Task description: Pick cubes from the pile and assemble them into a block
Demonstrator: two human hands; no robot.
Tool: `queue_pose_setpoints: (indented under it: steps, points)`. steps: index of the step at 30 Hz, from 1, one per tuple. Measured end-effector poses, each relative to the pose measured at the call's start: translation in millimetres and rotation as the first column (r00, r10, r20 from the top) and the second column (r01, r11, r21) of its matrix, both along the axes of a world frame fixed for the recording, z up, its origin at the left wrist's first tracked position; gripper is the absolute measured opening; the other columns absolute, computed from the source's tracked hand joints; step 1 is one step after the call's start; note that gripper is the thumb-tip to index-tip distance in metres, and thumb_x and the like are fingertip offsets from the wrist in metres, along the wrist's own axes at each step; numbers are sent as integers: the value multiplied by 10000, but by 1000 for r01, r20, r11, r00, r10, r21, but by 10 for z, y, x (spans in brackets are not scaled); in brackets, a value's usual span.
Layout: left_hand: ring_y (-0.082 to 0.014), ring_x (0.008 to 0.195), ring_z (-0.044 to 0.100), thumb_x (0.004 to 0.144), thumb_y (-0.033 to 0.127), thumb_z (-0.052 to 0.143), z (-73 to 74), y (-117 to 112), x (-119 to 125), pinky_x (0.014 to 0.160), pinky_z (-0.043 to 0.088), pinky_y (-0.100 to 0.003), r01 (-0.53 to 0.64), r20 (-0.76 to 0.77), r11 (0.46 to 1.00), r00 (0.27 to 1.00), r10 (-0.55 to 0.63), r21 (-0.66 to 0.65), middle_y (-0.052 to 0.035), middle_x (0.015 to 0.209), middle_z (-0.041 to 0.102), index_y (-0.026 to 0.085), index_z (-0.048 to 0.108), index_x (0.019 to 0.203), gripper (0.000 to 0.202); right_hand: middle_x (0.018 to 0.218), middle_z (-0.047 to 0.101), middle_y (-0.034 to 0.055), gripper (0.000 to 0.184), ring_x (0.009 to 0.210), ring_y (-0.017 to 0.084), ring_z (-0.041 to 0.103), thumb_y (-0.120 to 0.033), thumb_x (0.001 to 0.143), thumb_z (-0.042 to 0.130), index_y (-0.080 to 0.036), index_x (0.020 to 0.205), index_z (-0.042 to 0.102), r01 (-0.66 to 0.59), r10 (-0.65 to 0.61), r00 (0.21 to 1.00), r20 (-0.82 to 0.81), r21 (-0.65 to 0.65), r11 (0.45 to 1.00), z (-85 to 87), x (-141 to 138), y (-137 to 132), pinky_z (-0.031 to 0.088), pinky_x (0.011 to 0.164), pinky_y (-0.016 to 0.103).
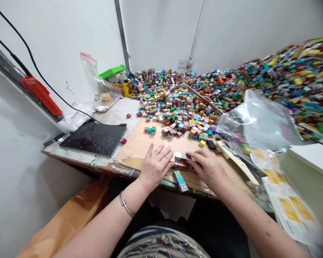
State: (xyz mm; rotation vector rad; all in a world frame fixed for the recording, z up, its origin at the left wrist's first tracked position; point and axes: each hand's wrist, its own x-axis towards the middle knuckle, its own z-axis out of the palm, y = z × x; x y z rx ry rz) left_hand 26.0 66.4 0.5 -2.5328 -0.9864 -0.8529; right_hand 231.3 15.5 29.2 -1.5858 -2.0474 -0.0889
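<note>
A short block of small printed cubes (181, 165), with white and grey tops and reddish sides, lies on the wooden board between my two hands. My left hand (156, 165) lies flat at its left end, fingers stretched out and touching it. At the right end, my right hand (208, 167) has its thumb and fingers closed on the cubes; the fingertips partly hide them. Just in front, a separate strip of green, blue and grey cubes (180, 181) sits by the board's front edge. Another short row of cubes (150, 129) stands farther back.
A large heap of coloured cubes (177, 102) fills the back and right. A black tile (95, 139) lies left, under a hanging orange electric tool (41, 95). A cream-handled cutter (238, 163), clear plastic bag (269, 122) and printed sheets (288, 200) are at right.
</note>
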Motion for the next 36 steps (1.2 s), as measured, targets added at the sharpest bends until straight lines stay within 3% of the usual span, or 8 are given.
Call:
queue_pose_setpoints:
  steps: [5, 8, 11, 16, 20, 25, 33, 36]
  points:
    - [-134, 1244, 456, 762, 404, 440, 3, 4, -4, 1159, 373, -463, 16, 14, 999, 1000, -16, -50, 80, 1303, 485, 330, 396, 1241, 486, 973, 528, 133, 330, 906, 212, 518, -356, 866, 450, -122, 1074, 555, 118, -117, 993, -19, 52, 992, -3, -88, -221, 444, 808, 360]
    - [-126, 1261, 442, 759, 401, 447, -1, 6, -5, 1191, 334, -456, 28, 31, 996, 999, -25, -84, 67, 1304, 485, 335, 382, 1252, 501, 890, 539, 101, 352, 785, 188, 545, -459, 834, 476, -151, 1001, 501, 110, -112, 994, -17, -105, 988, -94, -234, -502, 469, 679, 316]
    - [-121, 1266, 434, 757, 399, 455, -11, 8, -6, 1210, 309, -447, 28, 35, 996, 999, -25, -80, 66, 1303, 487, 334, 385, 1253, 505, 896, 538, 103, 506, 788, 213, 564, -581, 751, 525, -154, 1011, 448, 125, -119, 992, 52, -156, 980, -273, -377, -661, 474, 597, 313]
    - [-120, 1255, 447, 755, 400, 458, -20, 13, -10, 1201, 326, -439, 20, 23, 999, 1000, -19, -38, 74, 1302, 488, 332, 394, 1248, 501, 890, 545, 79, 238, 831, 210, 555, -319, 852, 473, -165, 1033, 460, 127, -122, 990, 69, -77, 989, -453, -428, -605, 483, 684, 346]
    - [-111, 1281, 428, 753, 398, 465, -18, 18, -10, 1216, 304, -439, 32, 32, 998, 999, -30, -58, 71, 1302, 489, 341, 376, 1255, 513, 961, 546, 80, 203, 890, 193, 535, -241, 857, 474, -173, 1048, 469, 52, -53, 999, -4, -42, 998, -331, -341, -603, 476, 748, 330]
    - [-99, 1285, 430, 744, 408, 474, -9, 21, -3, 1241, 263, -437, 52, 57, 995, 997, -47, -89, 47, 1278, 515, 339, 387, 1248, 517, 1037, 529, 98, 257, 979, 202, 512, -225, 860, 478, -172, 1112, 472, 66, -64, 997, -38, 63, 996, -117, -214, -511, 452, 844, 349]
    - [-124, 1243, 462, 731, 445, 478, -13, 32, -13, 1193, 352, -439, 26, 15, 1000, 1000, -26, 4, 49, 1290, 502, 315, 407, 1242, 533, 1034, 475, 118, 313, 930, 184, 514, -216, 857, 479, -140, 1161, 467, 109, -104, 994, -45, 131, 985, -169, -223, -273, 490, 763, 294]
    - [-122, 1228, 473, 736, 439, 475, 4, 27, -6, 1168, 379, -437, 22, 12, 1000, 1000, -22, 11, 68, 1278, 512, 322, 417, 1229, 511, 1027, 468, 122, 255, 898, 178, 522, -204, 842, 498, -134, 1087, 480, 120, -110, 992, -67, 175, 977, -166, -228, -258, 491, 739, 286]
